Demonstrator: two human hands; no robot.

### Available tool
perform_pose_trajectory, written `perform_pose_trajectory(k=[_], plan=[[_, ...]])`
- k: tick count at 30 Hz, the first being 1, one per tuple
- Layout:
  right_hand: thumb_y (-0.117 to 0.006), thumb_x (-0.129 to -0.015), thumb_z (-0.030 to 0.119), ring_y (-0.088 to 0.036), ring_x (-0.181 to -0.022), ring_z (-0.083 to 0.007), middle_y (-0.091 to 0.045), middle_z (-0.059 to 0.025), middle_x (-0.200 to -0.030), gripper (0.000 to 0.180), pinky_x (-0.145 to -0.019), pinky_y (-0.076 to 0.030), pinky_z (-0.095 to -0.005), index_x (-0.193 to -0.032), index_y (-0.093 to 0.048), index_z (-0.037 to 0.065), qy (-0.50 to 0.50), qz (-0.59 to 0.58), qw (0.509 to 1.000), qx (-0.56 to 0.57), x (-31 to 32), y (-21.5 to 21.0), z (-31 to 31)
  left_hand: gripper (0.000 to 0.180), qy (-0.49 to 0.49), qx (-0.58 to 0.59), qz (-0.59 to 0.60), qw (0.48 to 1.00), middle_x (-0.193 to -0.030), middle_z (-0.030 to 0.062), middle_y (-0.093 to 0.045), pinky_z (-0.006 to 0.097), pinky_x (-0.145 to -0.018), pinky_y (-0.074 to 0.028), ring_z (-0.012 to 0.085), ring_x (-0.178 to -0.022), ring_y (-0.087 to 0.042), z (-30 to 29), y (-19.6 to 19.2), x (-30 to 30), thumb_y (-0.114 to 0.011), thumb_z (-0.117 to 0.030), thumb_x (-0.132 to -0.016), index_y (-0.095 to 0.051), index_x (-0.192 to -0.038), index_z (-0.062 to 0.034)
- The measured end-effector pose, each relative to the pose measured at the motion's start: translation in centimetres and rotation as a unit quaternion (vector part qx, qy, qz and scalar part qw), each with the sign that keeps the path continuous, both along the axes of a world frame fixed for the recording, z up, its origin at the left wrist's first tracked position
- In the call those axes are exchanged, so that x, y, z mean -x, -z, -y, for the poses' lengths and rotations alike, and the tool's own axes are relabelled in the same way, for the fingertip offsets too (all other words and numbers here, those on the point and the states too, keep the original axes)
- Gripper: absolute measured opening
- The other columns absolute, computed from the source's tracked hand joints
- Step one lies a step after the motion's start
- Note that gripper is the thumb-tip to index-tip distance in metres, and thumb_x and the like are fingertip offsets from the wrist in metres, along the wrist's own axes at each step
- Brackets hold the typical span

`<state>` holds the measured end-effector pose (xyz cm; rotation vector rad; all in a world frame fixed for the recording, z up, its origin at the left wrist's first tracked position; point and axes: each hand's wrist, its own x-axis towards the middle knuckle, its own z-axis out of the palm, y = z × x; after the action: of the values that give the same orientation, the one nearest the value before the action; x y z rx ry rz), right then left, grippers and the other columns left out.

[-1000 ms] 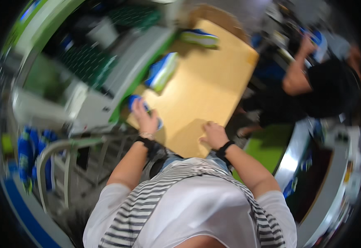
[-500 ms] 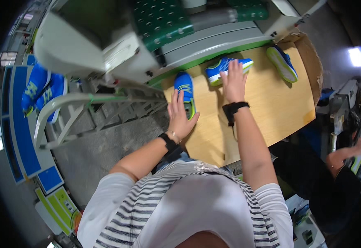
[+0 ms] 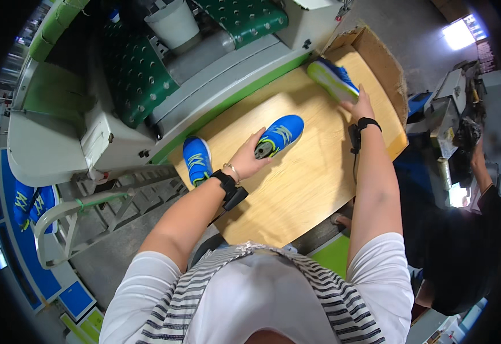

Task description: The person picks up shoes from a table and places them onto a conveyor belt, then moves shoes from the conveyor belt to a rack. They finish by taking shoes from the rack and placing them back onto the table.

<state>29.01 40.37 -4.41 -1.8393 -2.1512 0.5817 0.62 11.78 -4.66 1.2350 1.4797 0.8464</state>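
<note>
Left hand grips the middle shoe at the heel; right hand touches the far shoe ahead-left, grip unclear.

I'm in a workshop, a shoe factory floor by the look of it. A big pale machine fills the upper left, with green belts full of holes. Blue shoes sit on the wooden table in front of me — more stand at the left edge. Another person in black is at the right edge, by a cluttered bench — and the bare floor shows grey at lower left.
</note>
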Motion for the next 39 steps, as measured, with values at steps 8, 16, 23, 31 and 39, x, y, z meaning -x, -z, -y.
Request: perform_pose_trajectory(k=[8,16,23,31,39], plan=[[-0.070,-0.084,0.019,-0.058,-0.106,-0.0394,-0.064,-0.0213,-0.110,0.043,-0.092,-0.046,-0.0447,-0.122,-0.059,0.003,-0.096,-0.070,0.990,-0.072,-3.2,0.8,15.6,0.088,-0.217,-0.030,-0.064,0.974,-0.140,0.0293,-0.041,0.041,-0.109,-0.035,0.0410,-0.129,-0.043,5.0,-0.6,-1.7,-0.070,-0.015,-0.083,-0.016,-0.151,-0.0009],[-0.048,-0.097,0.005,-0.043,-0.131,-0.0308,-0.044,-0.0198,-0.139,0.046,-0.108,-0.035,-0.0367,-0.143,-0.041,0.003,0.070,-0.247,0.966,0.016,-2.6,-1.5,32.3,0.096,-0.124,-0.064,-0.197,0.970,-0.145,0.0343,-0.023,0.046,-0.114,-0.023,0.0471,-0.138,-0.024,12.9,-3.7,-2.9,-0.068,-0.016,-0.083,-0.003,-0.149,0.0058],[-0.067,-0.088,0.018,-0.045,-0.127,-0.0307,-0.045,-0.0175,-0.139,0.071,-0.108,-0.035,-0.0376,-0.146,-0.031,0.001,0.201,-0.360,0.911,0.018,4.0,-1.5,35.7,0.055,0.081,-0.194,-0.383,0.899,-0.147,0.0148,-0.039,0.053,-0.109,-0.027,0.0411,-0.137,-0.030,9.2,-5.1,-0.9,-0.064,-0.019,-0.081,-0.051,-0.134,-0.0114],[-0.069,-0.081,0.008,-0.046,-0.126,-0.0372,-0.049,-0.0241,-0.132,0.069,-0.107,-0.037,-0.0399,-0.142,-0.038,0.001,-0.101,-0.320,0.942,0.025,12.9,-3.5,33.9,0.060,-0.055,-0.129,-0.380,0.914,-0.138,0.0184,-0.043,0.053,-0.103,-0.029,0.0342,-0.131,-0.039,11.3,-4.4,-1.5,-0.063,-0.008,-0.079,-0.047,-0.136,-0.0104],[-0.081,-0.072,0.037,-0.030,-0.136,-0.0482,-0.022,-0.0368,-0.147,0.108,-0.113,-0.031,-0.0446,-0.149,-0.015,-0.002,-0.070,-0.295,0.953,0.021,20.1,-2.9,19.8,0.070,-0.065,-0.196,-0.254,0.945,-0.147,0.0237,-0.031,0.051,-0.113,-0.025,0.0445,-0.138,-0.028,11.7,-7.1,-2.8,-0.061,-0.007,-0.082,-0.032,-0.145,-0.0031]])
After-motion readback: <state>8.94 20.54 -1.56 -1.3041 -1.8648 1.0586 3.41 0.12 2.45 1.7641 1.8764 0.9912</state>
